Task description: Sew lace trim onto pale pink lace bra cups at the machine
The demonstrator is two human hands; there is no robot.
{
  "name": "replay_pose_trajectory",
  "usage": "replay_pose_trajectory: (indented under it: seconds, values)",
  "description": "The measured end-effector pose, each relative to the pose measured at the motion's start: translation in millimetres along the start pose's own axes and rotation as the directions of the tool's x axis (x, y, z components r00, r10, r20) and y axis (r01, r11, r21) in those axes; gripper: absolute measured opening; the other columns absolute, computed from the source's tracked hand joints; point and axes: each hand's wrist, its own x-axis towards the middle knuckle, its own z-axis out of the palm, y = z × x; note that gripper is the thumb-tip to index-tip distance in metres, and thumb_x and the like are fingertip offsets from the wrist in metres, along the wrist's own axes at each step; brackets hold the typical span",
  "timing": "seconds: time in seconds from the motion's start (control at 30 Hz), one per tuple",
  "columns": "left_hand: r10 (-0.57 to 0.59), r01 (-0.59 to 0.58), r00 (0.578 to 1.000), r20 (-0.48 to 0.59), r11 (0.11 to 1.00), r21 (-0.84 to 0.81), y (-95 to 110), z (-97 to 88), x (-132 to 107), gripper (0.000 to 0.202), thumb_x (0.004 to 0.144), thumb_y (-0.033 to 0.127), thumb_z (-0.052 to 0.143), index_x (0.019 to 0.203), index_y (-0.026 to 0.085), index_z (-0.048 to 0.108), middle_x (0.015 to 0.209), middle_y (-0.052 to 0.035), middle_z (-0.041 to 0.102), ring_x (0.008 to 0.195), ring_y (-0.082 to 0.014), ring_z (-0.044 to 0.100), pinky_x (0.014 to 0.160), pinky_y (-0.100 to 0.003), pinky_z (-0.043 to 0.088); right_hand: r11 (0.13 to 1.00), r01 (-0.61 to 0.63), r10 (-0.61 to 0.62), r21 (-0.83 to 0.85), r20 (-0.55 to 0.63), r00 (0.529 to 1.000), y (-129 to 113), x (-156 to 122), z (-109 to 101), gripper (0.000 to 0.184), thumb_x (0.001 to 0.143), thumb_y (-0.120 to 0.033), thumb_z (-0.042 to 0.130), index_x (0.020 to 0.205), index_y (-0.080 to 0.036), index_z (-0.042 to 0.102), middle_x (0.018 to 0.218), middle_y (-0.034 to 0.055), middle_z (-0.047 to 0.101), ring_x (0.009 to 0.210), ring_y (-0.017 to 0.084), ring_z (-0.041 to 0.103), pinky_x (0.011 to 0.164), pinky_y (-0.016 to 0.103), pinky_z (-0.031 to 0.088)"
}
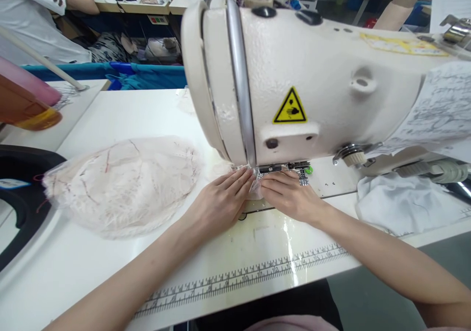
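A cream sewing machine [312,75] fills the upper middle of the view, its presser foot [274,169] just above the table. My left hand [221,201] and my right hand [289,193] lie side by side right below the foot, fingers stretched flat and pressing a small pale piece of fabric [256,189] between them onto the machine bed. The needle area is partly hidden by the machine head. To the left a stack of pale pink lace pieces in a clear bag [121,183] rests on the white table [91,267].
A printed ruler strip [250,274] runs along the table's near edge. White cloth [401,206] lies at the right under the machine arm. A black curved object [18,198] sits at far left. Another person in a white top [33,12] stands at the back left.
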Motion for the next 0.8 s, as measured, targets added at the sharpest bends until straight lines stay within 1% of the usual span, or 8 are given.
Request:
replay_pose_trajectory:
  seconds: [0.1,0.2,0.33,0.43,0.53,0.67,0.73,0.8]
  values:
    - [-0.05,0.05,0.999,0.003,0.999,-0.021,4,-0.5,1,0.038,0.092,0.016,0.042,0.123,0.007,0.061,0.125,-0.015,0.062,0.12,-0.0286,0.057,0.096,-0.042,0.054,1.0,-0.009,0.009,0.003,0.01,1.0,1,-1,-1,0.025,0.087,0.0,0.045,0.089,-0.018,0.061,0.096,-0.0002,0.071,0.099,0.012,0.06,0.08,0.027,0.046]
    - [-0.068,0.068,0.998,-0.009,0.997,-0.032,7,-0.4,1,0.039,0.092,0.016,0.043,0.126,0.007,0.059,0.125,-0.0158,0.062,0.121,-0.0298,0.056,0.096,-0.042,0.054,1.0,-0.029,0.029,-0.005,0.001,1.0,1,-1,0,0.026,0.086,0.001,0.044,0.088,-0.019,0.061,0.096,-0.0009,0.071,0.097,0.012,0.06,0.079,0.027,0.044]
    - [-0.073,0.074,0.997,-0.012,0.997,0.009,10,-0.8,1,0.038,0.092,0.017,0.044,0.125,0.006,0.06,0.125,-0.0164,0.062,0.119,-0.0306,0.058,0.094,-0.042,0.055,0.998,-0.059,0.059,0.016,0.014,0.998,2,-2,0,0.027,0.085,0.001,0.045,0.087,-0.021,0.061,0.096,-0.0009,0.071,0.095,0.012,0.06,0.076,0.028,0.042]
    - [-0.066,0.067,0.998,-0.018,0.996,0.055,13,-2.1,2,0.036,0.093,0.017,0.044,0.121,0.003,0.061,0.124,-0.0182,0.062,0.116,-0.0314,0.06,0.092,-0.042,0.056,0.997,-0.072,0.072,0.027,0.008,0.997,3,-2,0,0.026,0.085,-0.001,0.047,0.088,-0.022,0.062,0.097,-0.0006,0.071,0.094,0.013,0.06,0.074,0.028,0.04]
    - [-0.072,0.074,0.997,-0.029,0.994,0.085,16,-2.7,2,0.035,0.093,0.017,0.044,0.119,0.002,0.062,0.123,-0.0194,0.063,0.115,-0.032,0.061,0.09,-0.042,0.057,0.999,-0.053,0.052,-0.01,-0.017,0.998,5,-1,-2,0.024,0.085,-0.002,0.048,0.088,-0.02,0.063,0.096,-0.0004,0.071,0.092,0.013,0.06,0.069,0.028,0.04]
    - [-0.1,0.103,0.994,-0.032,0.991,0.091,19,-1.3,2,0.035,0.094,0.017,0.044,0.121,0.003,0.061,0.123,-0.019,0.063,0.116,-0.032,0.06,0.09,-0.042,0.057,0.997,-0.023,0.019,-0.077,-0.048,0.999,7,1,-5,0.019,0.086,-0.005,0.05,0.087,-0.018,0.064,0.095,-0.0015,0.072,0.087,0.012,0.062,0.062,0.029,0.04]
    - [-0.092,0.097,0.995,-0.042,0.986,0.137,20,-0.7,1,0.034,0.094,0.018,0.044,0.12,0.003,0.061,0.122,-0.0191,0.063,0.114,-0.0317,0.061,0.088,-0.041,0.057,0.994,-0.027,0.021,-0.11,-0.055,0.998,7,0,-6,0.017,0.087,-0.007,0.051,0.087,-0.018,0.064,0.097,-0.0023,0.073,0.084,0.011,0.063,0.063,0.03,0.041]
    - [-0.056,0.063,0.997,-0.047,0.983,0.173,20,-0.6,0,0.034,0.094,0.017,0.045,0.12,0.004,0.061,0.122,-0.0193,0.064,0.113,-0.0314,0.062,0.087,-0.04,0.058,0.987,-0.042,0.032,-0.155,-0.066,0.997,7,-1,-6,0.016,0.087,-0.008,0.053,0.088,-0.019,0.065,0.099,-0.0034,0.073,0.08,0.011,0.063,0.064,0.031,0.042]
